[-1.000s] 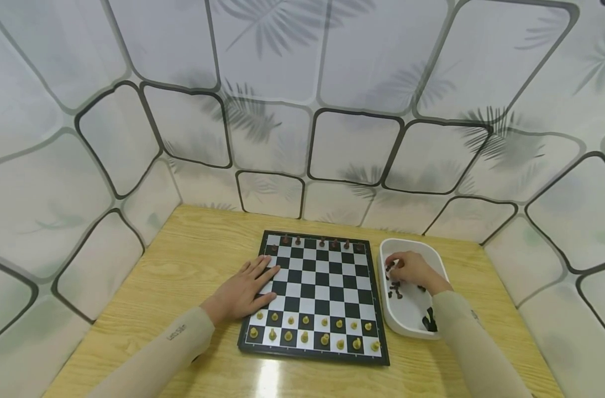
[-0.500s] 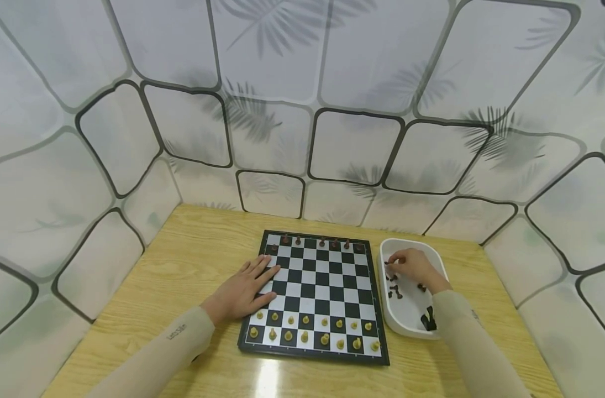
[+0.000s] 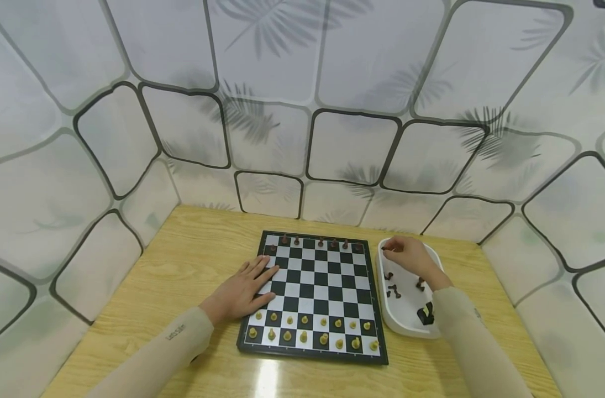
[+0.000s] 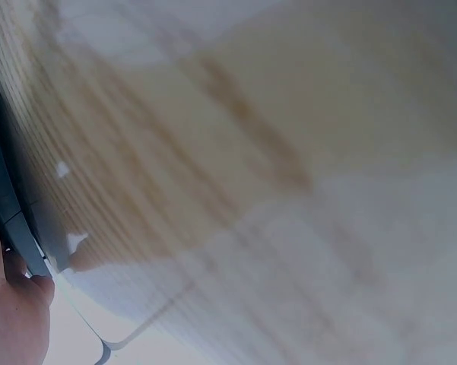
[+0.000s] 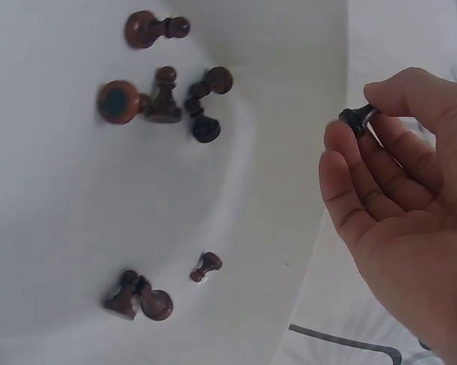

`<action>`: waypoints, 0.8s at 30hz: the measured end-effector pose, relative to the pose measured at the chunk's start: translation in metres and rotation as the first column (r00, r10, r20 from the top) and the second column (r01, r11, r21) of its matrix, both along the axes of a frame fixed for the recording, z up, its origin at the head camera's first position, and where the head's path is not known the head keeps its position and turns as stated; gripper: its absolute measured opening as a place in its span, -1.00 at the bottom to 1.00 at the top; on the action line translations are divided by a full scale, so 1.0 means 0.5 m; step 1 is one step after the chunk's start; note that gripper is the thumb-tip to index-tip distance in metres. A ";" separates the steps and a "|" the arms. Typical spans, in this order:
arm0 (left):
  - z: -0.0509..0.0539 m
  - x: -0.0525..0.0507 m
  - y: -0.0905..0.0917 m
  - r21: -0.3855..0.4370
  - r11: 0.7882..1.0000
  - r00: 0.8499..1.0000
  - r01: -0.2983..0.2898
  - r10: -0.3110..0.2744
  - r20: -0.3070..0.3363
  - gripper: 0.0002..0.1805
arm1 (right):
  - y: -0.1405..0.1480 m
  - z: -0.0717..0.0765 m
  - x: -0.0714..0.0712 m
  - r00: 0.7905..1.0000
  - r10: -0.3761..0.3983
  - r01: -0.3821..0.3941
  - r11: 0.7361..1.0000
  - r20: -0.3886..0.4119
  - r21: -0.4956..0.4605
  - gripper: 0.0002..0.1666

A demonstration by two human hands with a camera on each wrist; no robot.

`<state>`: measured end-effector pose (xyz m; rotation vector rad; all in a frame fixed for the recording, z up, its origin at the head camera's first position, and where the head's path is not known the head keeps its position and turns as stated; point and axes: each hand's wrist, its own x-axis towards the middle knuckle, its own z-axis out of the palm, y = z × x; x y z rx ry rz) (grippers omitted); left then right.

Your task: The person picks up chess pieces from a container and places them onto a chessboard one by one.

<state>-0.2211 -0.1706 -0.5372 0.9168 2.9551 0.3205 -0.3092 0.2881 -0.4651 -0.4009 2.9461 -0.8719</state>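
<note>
The table (image 3: 203,237) is yellow wood with thin wavy lines all over the top. A bright white shiny spot (image 3: 268,376) sits at the near edge. In the left wrist view the wood looks fuzzy, with brown streaks and big pale patches.

Behind the table is a pale wall (image 3: 352,61), and there is one more on each side, the left wall (image 3: 43,193) and the right wall (image 3: 551,232). They have big round-cornered shapes like stones, some with black lines around them and some with gray. Gray leaves (image 3: 254,119) are painted across them, thin like feathers, with a big pale leaf (image 3: 277,25) near the top.
</note>
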 end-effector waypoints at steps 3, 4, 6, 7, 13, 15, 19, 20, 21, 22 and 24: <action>0.000 0.002 0.000 0.011 1.000 1.000 -0.001 0.001 0.002 -0.18 | -0.012 0.006 0.000 1.000 -0.003 0.002 0.999 -0.025 -0.035 -0.70; 0.000 0.002 0.000 0.012 1.000 1.000 -0.002 0.002 0.002 -0.18 | -0.016 0.008 0.000 1.000 0.001 -0.003 0.999 -0.031 -0.050 -0.71; 0.001 0.002 0.000 0.013 1.000 1.000 -0.004 0.004 0.002 -0.18 | -0.024 0.011 0.000 0.999 0.009 -0.011 0.998 -0.039 -0.068 -0.71; 0.001 0.002 0.000 0.011 1.000 1.000 -0.005 0.005 0.002 -0.18 | -0.027 0.012 0.000 0.999 0.017 -0.020 0.997 -0.041 -0.076 -0.70; -0.001 0.000 -0.001 -0.001 1.000 1.000 -0.005 0.005 -0.002 -0.18 | -0.047 0.019 -0.006 0.999 0.041 -0.044 0.995 -0.030 -0.089 -0.62; -0.001 0.000 -0.002 -0.008 1.000 1.000 -0.007 0.008 0.002 -0.17 | -0.057 0.022 -0.009 0.998 0.047 -0.050 0.995 -0.037 -0.087 -0.63; -0.001 0.000 -0.003 -0.006 1.000 1.000 -0.009 0.009 0.003 -0.17 | -0.084 0.032 -0.014 0.996 0.063 -0.069 0.993 -0.057 -0.092 -0.66; -0.001 0.000 -0.003 -0.006 1.000 1.000 -0.009 0.009 0.000 -0.18 | -0.092 0.035 -0.015 0.996 0.065 -0.071 0.993 -0.062 -0.094 -0.67; -0.002 0.000 -0.003 -0.008 1.000 1.000 -0.008 0.008 -0.003 -0.18 | -0.101 0.037 -0.016 0.995 0.070 -0.076 0.992 -0.068 -0.099 -0.67; -0.003 -0.001 -0.003 -0.006 1.000 1.000 -0.007 0.007 -0.006 -0.18 | -0.109 0.039 -0.018 0.995 0.074 -0.081 0.991 -0.073 -0.105 -0.68; -0.005 -0.001 -0.003 -0.009 1.000 1.000 -0.005 0.005 -0.010 -0.18 | -0.125 0.041 -0.021 0.992 0.087 -0.096 0.990 -0.093 -0.105 -0.69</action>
